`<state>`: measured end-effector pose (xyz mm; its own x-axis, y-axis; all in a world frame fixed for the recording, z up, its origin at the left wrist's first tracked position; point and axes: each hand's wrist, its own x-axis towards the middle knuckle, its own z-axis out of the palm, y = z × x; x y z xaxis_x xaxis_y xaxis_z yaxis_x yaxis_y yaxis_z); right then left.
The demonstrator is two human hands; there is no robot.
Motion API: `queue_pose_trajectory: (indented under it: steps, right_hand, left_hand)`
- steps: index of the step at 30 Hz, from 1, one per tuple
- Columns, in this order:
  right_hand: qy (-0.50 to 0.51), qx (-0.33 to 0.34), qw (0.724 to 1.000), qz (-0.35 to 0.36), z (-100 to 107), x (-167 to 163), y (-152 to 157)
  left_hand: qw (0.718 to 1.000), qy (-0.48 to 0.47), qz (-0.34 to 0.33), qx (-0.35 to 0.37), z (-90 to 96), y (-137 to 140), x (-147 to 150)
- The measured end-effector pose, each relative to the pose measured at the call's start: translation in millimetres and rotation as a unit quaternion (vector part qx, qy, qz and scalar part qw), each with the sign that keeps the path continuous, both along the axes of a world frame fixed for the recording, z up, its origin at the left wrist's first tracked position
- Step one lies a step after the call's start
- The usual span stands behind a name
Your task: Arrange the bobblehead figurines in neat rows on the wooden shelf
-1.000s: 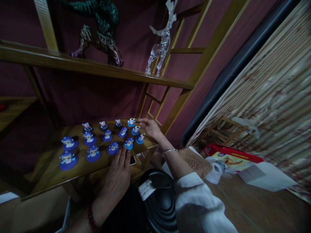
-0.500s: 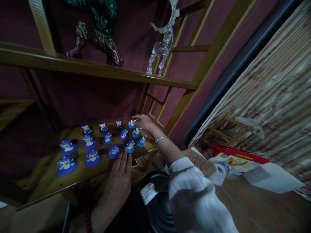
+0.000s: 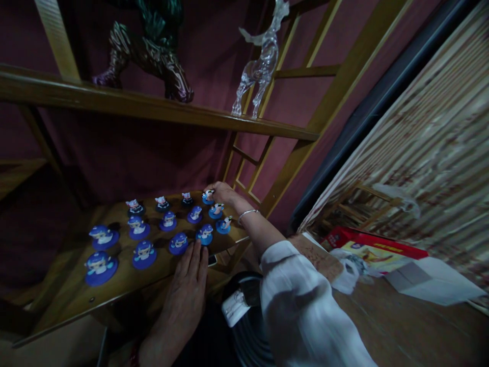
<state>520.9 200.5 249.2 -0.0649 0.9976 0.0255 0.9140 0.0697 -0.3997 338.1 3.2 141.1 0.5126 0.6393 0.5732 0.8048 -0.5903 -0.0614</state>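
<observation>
Small figurines on round bases stand in rows on the lower wooden shelf [image 3: 78, 260]. At the back right corner, my right hand [image 3: 224, 193] has its fingers curled against a light-blue-based figurine [image 3: 208, 197]; its far fingertips are partly hidden. Two similar figurines [image 3: 216, 210] stand in front of that one. My left hand [image 3: 187, 283] lies at the shelf's front edge, fingers stretched out and holding nothing. Its fingertips are just in front of a blue-haired figurine [image 3: 204, 234]. More blue-haired figurines on purple bases [image 3: 144, 254] and several dark-based ones [image 3: 162, 203] stand to the left.
Above runs an upper shelf board [image 3: 160, 109] with a clear deer statue [image 3: 260, 63] and a dark metallic figure [image 3: 148, 56]. Lattice bars [image 3: 307, 72] close the right side. A black round stool [image 3: 248, 336], a red box [image 3: 376, 243] and a plastic bag [image 3: 346, 275] are lower right.
My right hand's fingers have come down and curled onto the back right figurine. The left hand stays by the shelf edge. The view has shifted slightly.
</observation>
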Motion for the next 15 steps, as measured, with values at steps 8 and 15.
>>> queue_pose_trajectory:
  steps: [8, 15]
  right_hand:
    - [-0.013, 0.016, 1.0, 0.02, -2.3, -0.9, 3.1]
    - [-0.009, 0.016, 0.999, 0.029, 1.1, -4.1, 2.3]
  left_hand:
    - [1.0, -0.009, -0.003, 0.014, 0.8, -2.7, 0.3]
    - [1.0, -0.003, 0.005, 0.0, 0.9, -2.3, 0.7]
